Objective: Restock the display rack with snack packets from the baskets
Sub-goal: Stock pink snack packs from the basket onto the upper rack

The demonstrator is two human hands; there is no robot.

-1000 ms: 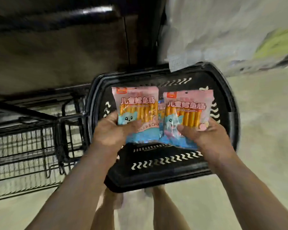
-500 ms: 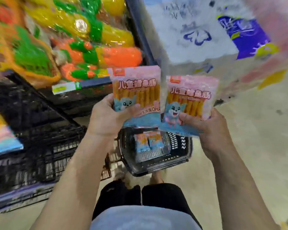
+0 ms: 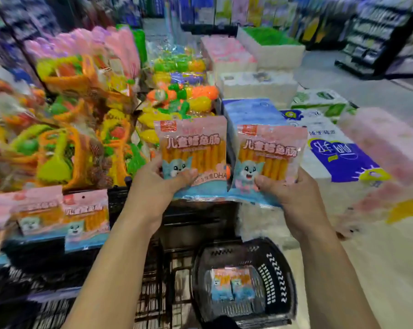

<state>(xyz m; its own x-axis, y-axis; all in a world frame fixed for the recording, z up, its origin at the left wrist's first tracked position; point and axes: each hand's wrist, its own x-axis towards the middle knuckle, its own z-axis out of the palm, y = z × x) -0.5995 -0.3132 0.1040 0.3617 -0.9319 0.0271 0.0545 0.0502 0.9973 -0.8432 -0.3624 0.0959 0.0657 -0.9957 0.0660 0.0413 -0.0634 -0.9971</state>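
both hands are occupied. left hand [image 3: 160, 184] pinches the left packet [image 3: 193, 148] at its lower left corner, thumb across the front, fingers hidden behind. right hand [image 3: 293, 198] holds the right packet [image 3: 269, 150] the same way at its lower right corner. each packet stands upright, face toward me. their inner edges are just beside each other; whether they touch i cannot tell.

change noted: 1 second ago these 2 packets were directly over the basket [image 3: 279, 269], close to its rim. they are now raised to rack height, and the basket sits low and well apart, beneath and between my forearms. judgement: pick-up is complete and the carry to the shelf is in hand; placement is not yet done.

position relative to the grip: the display rack [image 3: 196, 224] lies directly below the left packet, its dark frame under my left wrist. stocked packets [image 3: 82, 214] of the same kind lie on the rack to my left, apart from the left hand. the likely slot is the dark gap between them and my hands, though blur prevents confirmation.

outward: remaining packets [image 3: 232, 284], at least 2, lie flat in the basket, so further trips are due. toy packs [image 3: 82, 115] fill the tier behind the rack; tissue packs [image 3: 338, 157] are stacked to the right.
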